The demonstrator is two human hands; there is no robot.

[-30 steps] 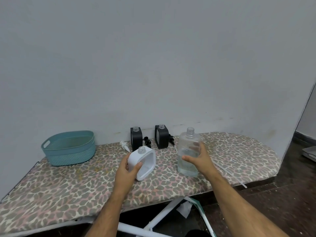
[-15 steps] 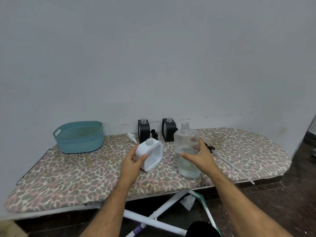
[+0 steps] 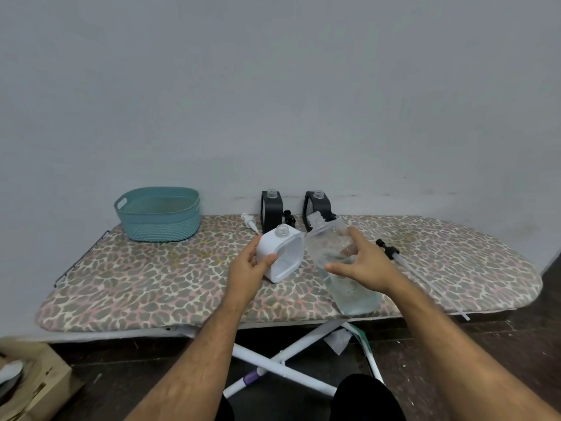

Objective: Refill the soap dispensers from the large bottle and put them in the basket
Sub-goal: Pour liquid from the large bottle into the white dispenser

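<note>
**Inspector:** Start at the left. What did the basket (image 3: 158, 214) hold?

**Assistant:** Nothing that could be seen, sir. It stood on the board (image 3: 151, 287), well left of the white dispenser (image 3: 280, 253). No dispenser had been put in it.

**Inspector:** And between the basket and that dispenser?

**Assistant:** A white pump (image 3: 249, 222) lay loose on the board, just behind and left of the white dispenser. The dispenser's neck was open and it leaned slightly. The left hand (image 3: 247, 268) gripped its left side, thumb on the front face and fingers curled behind.

**Inspector:** Any soap in it?

**Assistant:** I could not tell; the shell was opaque.

**Inspector:** Behind it?

**Assistant:** Two black dispensers (image 3: 272, 209) (image 3: 317, 205) stood by the wall, both uncapped, with a black pump (image 3: 289, 217) between them. Their fill could not be read either.

**Inspector:** The large bottle (image 3: 340, 262)?

**Assistant:** Just right of the white dispenser, cap off, tilted with its mouth leaning toward the dispenser. The right hand (image 3: 361, 265) curled round its body. It held clear liquid in its lower part. No stream was visible.

**Inspector:** Further right?

**Assistant:** A long pump tube (image 3: 419, 273) lay on the board, right of the bottle.

**Inspector:** Your judgement?

**Assistant:** Caps were off; the first pour looked about to begin. Filling, recapping and basketing all three appeared outstanding.
</note>
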